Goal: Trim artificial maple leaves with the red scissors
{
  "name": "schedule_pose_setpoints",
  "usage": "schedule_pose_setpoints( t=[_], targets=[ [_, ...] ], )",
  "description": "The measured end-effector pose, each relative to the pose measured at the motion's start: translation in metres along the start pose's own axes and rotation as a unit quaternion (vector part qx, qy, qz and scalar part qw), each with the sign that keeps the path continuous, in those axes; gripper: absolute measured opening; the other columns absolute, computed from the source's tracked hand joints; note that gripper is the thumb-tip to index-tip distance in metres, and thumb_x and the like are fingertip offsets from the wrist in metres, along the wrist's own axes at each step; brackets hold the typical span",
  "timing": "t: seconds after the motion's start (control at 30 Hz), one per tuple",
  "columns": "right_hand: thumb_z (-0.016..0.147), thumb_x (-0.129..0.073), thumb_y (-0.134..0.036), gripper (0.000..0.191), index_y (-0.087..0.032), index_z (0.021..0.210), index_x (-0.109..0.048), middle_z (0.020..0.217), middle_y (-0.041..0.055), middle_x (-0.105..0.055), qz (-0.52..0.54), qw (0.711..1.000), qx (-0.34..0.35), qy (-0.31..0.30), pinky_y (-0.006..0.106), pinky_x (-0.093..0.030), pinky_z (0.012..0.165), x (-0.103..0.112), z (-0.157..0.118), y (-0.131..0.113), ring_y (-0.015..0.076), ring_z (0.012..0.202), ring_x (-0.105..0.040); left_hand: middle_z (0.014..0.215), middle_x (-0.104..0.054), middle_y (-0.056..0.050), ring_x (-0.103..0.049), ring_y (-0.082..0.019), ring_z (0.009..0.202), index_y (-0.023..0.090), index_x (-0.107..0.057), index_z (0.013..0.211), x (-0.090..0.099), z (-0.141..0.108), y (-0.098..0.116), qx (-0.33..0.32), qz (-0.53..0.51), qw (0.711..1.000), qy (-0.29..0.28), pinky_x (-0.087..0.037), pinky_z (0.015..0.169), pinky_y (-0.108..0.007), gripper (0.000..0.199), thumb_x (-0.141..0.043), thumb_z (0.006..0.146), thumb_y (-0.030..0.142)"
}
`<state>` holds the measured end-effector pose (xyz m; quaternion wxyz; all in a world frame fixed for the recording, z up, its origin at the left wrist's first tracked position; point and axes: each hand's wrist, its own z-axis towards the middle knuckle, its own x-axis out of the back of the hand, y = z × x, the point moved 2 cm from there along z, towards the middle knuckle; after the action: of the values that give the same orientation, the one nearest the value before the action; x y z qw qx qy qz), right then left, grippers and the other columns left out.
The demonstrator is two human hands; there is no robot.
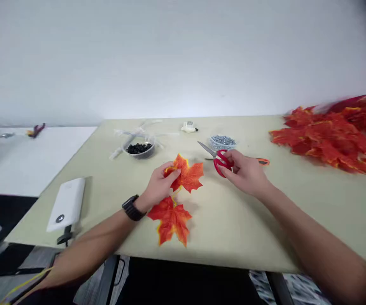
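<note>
My left hand (161, 182), with a dark watch on its wrist, is closed on an orange-red artificial maple leaf (189, 173), pinching it near its stem. A second artificial maple leaf (172, 220) hangs below it, joined by a thin yellow stem. In my right hand (246, 171) are scissors (220, 163) with red handles. Their blades point up and to the left, above the table, apart from the leaves. Close behind the scissors stands a clear bowl of small metallic pieces (222, 142).
Another clear bowl holds small black pieces (139, 148), with translucent plastic strips (116, 153) around it. A white power bank (66, 205) with a cable lies front left. Red artificial leaves (329, 137) are heaped at right. An orange-handled tool (263, 162) lies behind my right hand.
</note>
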<state>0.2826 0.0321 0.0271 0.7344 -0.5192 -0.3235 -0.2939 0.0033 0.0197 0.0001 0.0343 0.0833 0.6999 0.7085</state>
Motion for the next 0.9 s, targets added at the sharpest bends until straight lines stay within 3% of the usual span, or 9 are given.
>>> schedule_pose_setpoints(
  t=[0.33, 0.63, 0.9],
  targets=[
    [0.087, -0.060, -0.045, 0.025, -0.023, 0.092, -0.051, 0.067, -0.0027, -0.059, -0.042, 0.996, 0.048, -0.059, 0.027, -0.034, 0.053, 0.001, -0.001, -0.007, 0.0138, 0.054, -0.051, 0.083, -0.061, 0.001, -0.053, -0.013, 0.074, 0.018, -0.065, 0.089, 0.001, 0.000, 0.006, -0.042, 0.064, 0.996, 0.050, -0.043, 0.069, -0.025, 0.023, -0.065, 0.096, 0.039],
    [0.094, -0.052, -0.053, 0.030, -0.023, 0.093, -0.050, 0.070, -0.0015, -0.060, -0.093, 0.987, 0.037, -0.129, 0.029, -0.033, 0.056, -0.002, 0.000, -0.014, 0.0157, 0.059, -0.054, 0.082, -0.060, 0.001, -0.051, -0.013, 0.074, 0.018, -0.063, 0.090, 0.006, 0.004, 0.007, -0.079, 0.107, 0.985, 0.111, -0.042, 0.069, -0.025, 0.024, -0.060, 0.099, 0.040],
    [0.096, -0.050, -0.054, 0.031, -0.024, 0.091, -0.049, 0.070, -0.0020, -0.061, -0.107, 0.985, 0.022, -0.137, 0.029, -0.032, 0.055, -0.002, -0.001, -0.014, 0.0157, 0.059, -0.055, 0.090, -0.067, -0.001, -0.058, -0.016, 0.080, 0.019, -0.065, 0.096, 0.009, 0.003, 0.007, -0.104, 0.130, 0.977, 0.135, -0.045, 0.074, -0.026, 0.024, -0.058, 0.101, 0.042]
  ],
)
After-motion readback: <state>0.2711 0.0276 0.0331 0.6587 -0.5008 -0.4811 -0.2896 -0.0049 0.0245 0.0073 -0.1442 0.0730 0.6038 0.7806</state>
